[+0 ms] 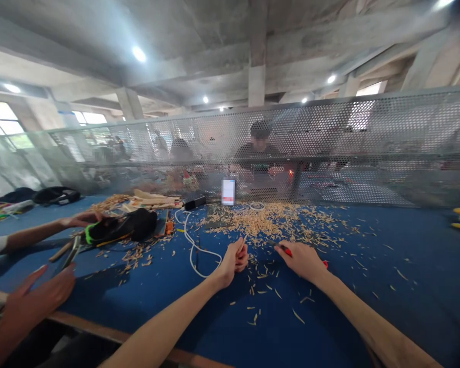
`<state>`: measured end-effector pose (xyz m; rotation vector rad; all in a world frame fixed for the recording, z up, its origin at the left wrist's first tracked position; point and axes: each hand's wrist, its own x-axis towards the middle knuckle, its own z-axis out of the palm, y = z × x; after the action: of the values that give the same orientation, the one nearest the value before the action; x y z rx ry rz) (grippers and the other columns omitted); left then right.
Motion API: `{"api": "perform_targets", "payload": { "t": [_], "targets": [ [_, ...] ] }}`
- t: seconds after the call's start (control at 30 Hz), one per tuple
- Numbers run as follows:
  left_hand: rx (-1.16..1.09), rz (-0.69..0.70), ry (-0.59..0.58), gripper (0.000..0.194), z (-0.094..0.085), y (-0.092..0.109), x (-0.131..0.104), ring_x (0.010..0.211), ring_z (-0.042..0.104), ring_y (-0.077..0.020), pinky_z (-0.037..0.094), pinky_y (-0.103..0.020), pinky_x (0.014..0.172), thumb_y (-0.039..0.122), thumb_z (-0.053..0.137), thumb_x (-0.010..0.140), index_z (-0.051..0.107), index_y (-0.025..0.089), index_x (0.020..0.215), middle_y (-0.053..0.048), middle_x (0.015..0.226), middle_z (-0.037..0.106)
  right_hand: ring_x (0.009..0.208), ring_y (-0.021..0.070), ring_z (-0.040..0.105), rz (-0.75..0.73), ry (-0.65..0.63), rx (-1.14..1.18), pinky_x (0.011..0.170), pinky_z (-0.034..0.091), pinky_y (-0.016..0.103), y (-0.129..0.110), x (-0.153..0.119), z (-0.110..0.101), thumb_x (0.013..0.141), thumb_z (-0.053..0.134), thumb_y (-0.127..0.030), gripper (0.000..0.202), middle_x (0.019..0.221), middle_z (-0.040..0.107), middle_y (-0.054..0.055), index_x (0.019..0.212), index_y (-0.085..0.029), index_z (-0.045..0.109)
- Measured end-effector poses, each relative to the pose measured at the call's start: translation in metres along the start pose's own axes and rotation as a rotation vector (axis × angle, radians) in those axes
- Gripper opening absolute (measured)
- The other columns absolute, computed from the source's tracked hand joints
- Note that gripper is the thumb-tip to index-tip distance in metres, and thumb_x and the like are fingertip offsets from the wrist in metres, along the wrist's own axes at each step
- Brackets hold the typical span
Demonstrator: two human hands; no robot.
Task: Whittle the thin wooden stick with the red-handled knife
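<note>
1. Head view: left hand (pixel 235 257) pinches a thin wooden stick (pixel 243 241); right hand (pixel 301 259) is clamped on a red-handled tool (pixel 287 251).
2. Many wood shavings (pixel 268 220) already litter the blue table (pixel 387 286); judging by that, trimming seems well along.
3. No containers show; the black bag (pixel 132 225) lies shut.

Two of the person's own hands rest on the blue table (pixel 368 245): the left hand (pixel 235 258) and the right hand (pixel 301 259). Left of them, two co-worker hands: one (pixel 80 220), another (pixel 42 294). On the table: one white cable (pixel 191 245), one phone (pixel 228 191), one black bag (pixel 126 225), countless wood shavings (pixel 268 220).
</note>
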<state>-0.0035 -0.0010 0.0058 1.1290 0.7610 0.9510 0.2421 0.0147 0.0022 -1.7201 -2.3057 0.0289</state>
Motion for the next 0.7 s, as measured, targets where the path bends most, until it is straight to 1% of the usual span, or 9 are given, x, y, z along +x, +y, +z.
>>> {"api": "perform_targets", "payload": {
  "t": [0.13, 0.23, 0.33, 0.4, 0.47, 0.53, 0.57, 0.63, 0.7],
  "targets": [
    [-0.01, 0.01, -0.017, 0.061, 0.001, 0.001, -0.002, 0.036, 0.012, -0.004, 0.007, -0.023, 0.04, 0.073, 0.062, 0.08, 0.034, 0.023, 0.06, 0.012, 0.041, 0.02, 0.086, 0.0239, 0.074, 0.021, -0.003, -0.004, 0.067, 0.042, 0.028, 0.001, 0.0, 0.0, 0.106, 0.038, -0.047, 0.035, 0.09, 0.077, 0.006, 0.101, -0.025, 0.065],
    [0.014, 0.007, 0.007, 0.062, 0.002, 0.001, -0.002, 0.036, 0.012, -0.0041, 0.007, -0.023, 0.04, 0.076, 0.061, 0.08, 0.038, 0.022, 0.06, 0.012, 0.041, 0.02, 0.084, 0.0242, 0.074, 0.021, -0.006, -0.018, 0.066, 0.042, 0.028, 0.002, 0.0, 0.001, 0.106, 0.037, -0.046, 0.036, 0.088, 0.076, 0.008, 0.098, -0.023, 0.064],
    [0.04, 0.015, 0.071, 0.068, 0.002, 0.0, -0.001, 0.036, 0.014, -0.0033, 0.007, -0.023, 0.041, 0.079, 0.057, 0.082, 0.031, 0.023, 0.055, 0.011, 0.041, 0.02, 0.081, 0.024, 0.074, 0.014, 0.002, -0.023, 0.065, 0.041, 0.028, 0.003, 0.002, 0.003, 0.106, 0.037, -0.046, 0.036, 0.086, 0.076, 0.008, 0.097, -0.023, 0.063],
    [0.051, 0.035, 0.106, 0.068, 0.002, -0.001, 0.001, 0.036, 0.015, -0.0029, 0.008, -0.022, 0.04, 0.079, 0.058, 0.081, 0.029, 0.023, 0.054, 0.011, 0.04, 0.021, 0.081, 0.0241, 0.074, 0.027, 0.023, -0.027, 0.065, 0.042, 0.028, 0.008, 0.005, 0.004, 0.105, 0.037, -0.047, 0.036, 0.086, 0.076, 0.008, 0.097, -0.023, 0.063],
    [0.054, 0.054, 0.122, 0.064, 0.001, -0.003, 0.003, 0.035, 0.016, -0.0033, 0.009, -0.022, 0.039, 0.078, 0.062, 0.078, 0.038, 0.023, 0.06, 0.012, 0.04, 0.023, 0.082, 0.0248, 0.074, 0.067, 0.044, -0.031, 0.066, 0.042, 0.029, 0.016, 0.009, 0.004, 0.105, 0.037, -0.047, 0.037, 0.087, 0.076, 0.008, 0.098, -0.023, 0.063],
    [0.049, 0.066, 0.126, 0.058, 0.001, -0.005, 0.004, 0.035, 0.015, -0.0039, 0.009, -0.02, 0.038, 0.076, 0.066, 0.077, 0.047, 0.022, 0.073, 0.014, 0.042, 0.025, 0.083, 0.0253, 0.073, 0.123, 0.061, -0.039, 0.067, 0.042, 0.03, 0.027, 0.013, 0.002, 0.105, 0.037, -0.047, 0.037, 0.087, 0.076, 0.008, 0.098, -0.022, 0.063],
    [0.05, 0.073, 0.123, 0.056, 0.002, -0.006, 0.005, 0.035, 0.014, -0.004, 0.008, -0.02, 0.038, 0.075, 0.067, 0.076, 0.049, 0.022, 0.079, 0.015, 0.043, 0.026, 0.082, 0.0253, 0.073, 0.15, 0.069, -0.045, 0.067, 0.042, 0.03, 0.032, 0.014, 0.001, 0.105, 0.037, -0.047, 0.037, 0.087, 0.076, 0.008, 0.098, -0.022, 0.063],
    [0.061, 0.083, 0.109, 0.055, 0.003, -0.005, 0.005, 0.036, 0.015, -0.0037, 0.009, -0.018, 0.037, 0.073, 0.069, 0.076, 0.05, 0.022, 0.085, 0.015, 0.046, 0.029, 0.081, 0.0252, 0.072, 0.199, 0.084, -0.063, 0.067, 0.042, 0.031, 0.041, 0.016, -0.004, 0.104, 0.037, -0.048, 0.039, 0.087, 0.075, 0.009, 0.097, -0.021, 0.064],
    [0.086, 0.079, 0.094, 0.055, 0.005, -0.004, 0.004, 0.036, 0.016, -0.0033, 0.01, -0.018, 0.037, 0.073, 0.069, 0.076, 0.048, 0.023, 0.083, 0.014, 0.048, 0.032, 0.08, 0.0253, 0.072, 0.229, 0.092, -0.08, 0.067, 0.041, 0.031, 0.045, 0.016, -0.009, 0.104, 0.036, -0.05, 0.041, 0.086, 0.075, 0.01, 0.095, -0.021, 0.064]
  ]
}}
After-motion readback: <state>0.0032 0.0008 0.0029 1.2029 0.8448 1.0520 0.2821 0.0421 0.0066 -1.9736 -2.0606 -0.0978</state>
